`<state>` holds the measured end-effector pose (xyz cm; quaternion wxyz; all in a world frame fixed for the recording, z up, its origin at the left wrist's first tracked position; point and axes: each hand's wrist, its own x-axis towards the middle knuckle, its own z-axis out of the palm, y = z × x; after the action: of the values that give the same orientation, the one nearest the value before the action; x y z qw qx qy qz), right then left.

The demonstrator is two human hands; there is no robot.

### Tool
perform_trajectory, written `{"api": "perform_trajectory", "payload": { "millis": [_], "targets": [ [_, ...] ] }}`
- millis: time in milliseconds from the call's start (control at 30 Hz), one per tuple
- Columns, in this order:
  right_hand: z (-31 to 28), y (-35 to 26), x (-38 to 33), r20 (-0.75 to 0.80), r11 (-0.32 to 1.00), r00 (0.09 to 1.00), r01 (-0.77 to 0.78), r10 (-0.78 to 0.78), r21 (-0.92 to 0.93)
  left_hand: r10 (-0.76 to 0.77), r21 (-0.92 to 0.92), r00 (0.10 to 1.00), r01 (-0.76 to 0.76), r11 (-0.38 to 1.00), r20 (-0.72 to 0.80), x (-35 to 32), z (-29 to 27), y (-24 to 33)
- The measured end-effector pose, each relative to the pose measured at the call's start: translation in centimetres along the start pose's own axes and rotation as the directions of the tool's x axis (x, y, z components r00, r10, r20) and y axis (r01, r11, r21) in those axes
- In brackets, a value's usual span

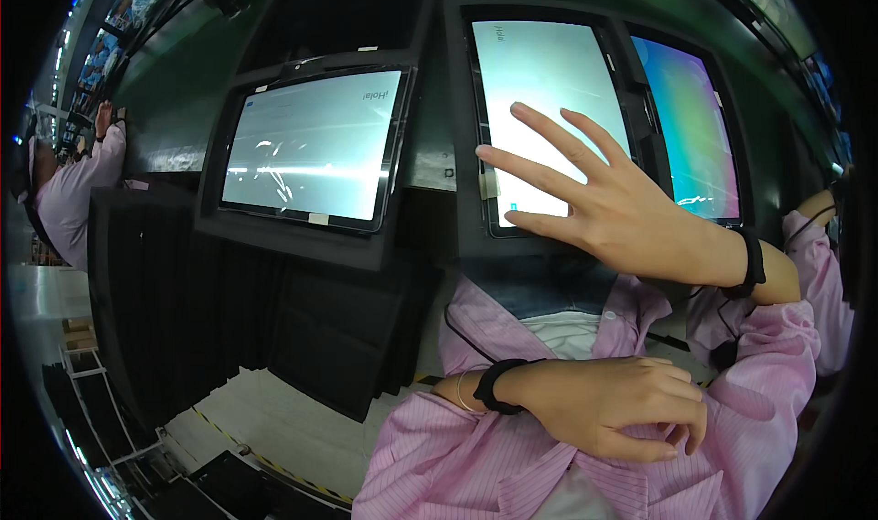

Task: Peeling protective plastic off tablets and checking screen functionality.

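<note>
My right hand (608, 204) reaches over a lit tablet (540, 72) with its fingers spread and nothing in it. Whether the fingertips touch the pale screen I cannot tell. The tablet lies in a black foam tray (462, 81), beside a second tablet (690, 108) with a blue, green and purple screen. Close to my body is my left hand (613, 406), its fingers loosely bent, the thumb apart from them, and no object showing in it. Left of the middle, another tablet (311, 145) with a pale lit screen sits in a black foam tray (302, 246).
A dark foam compartment (338, 17) is beyond the left tablet. Many black foam trays (183, 300) stand stacked at the near left. The green worktop (169, 95) runs behind. Another person's pink sleeve (69, 200) shows at far left, and another person's sleeve (819, 255) at far right.
</note>
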<state>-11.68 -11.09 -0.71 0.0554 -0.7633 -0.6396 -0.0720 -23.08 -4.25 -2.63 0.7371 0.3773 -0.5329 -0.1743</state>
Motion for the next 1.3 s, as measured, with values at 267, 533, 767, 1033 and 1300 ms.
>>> {"api": "perform_trajectory", "payload": {
  "millis": [267,533,767,1033,1300],
  "targets": [
    [-2.8,5.0,3.5,-0.136,0.961,0.988,-0.109,0.075,-0.256,-0.003,-0.009,1.000,0.003,1.000,-0.013,-0.8,-0.4,0.5],
    [2.0,12.9,6.3,-0.079,0.897,0.983,-0.183,0.165,-0.404,-0.036,0.019,0.999,0.035,0.999,0.004,-1.1,-0.6,0.8],
    [-2.6,10.6,6.7,-0.066,0.929,0.979,-0.202,0.190,-0.311,-0.077,0.054,0.997,0.078,0.996,-0.015,-1.8,-0.9,1.0],
    [-9.3,3.2,0.2,-0.030,0.805,0.924,-0.348,0.381,-0.480,-0.079,0.021,0.997,0.079,0.997,0.006,-1.5,-1.4,0.2],
    [-7.5,2.4,-6.5,-0.030,0.815,0.845,-0.524,0.534,-0.249,-0.132,0.031,0.991,0.132,0.991,0.006,-1.0,-1.7,-0.5]
  ]
}}
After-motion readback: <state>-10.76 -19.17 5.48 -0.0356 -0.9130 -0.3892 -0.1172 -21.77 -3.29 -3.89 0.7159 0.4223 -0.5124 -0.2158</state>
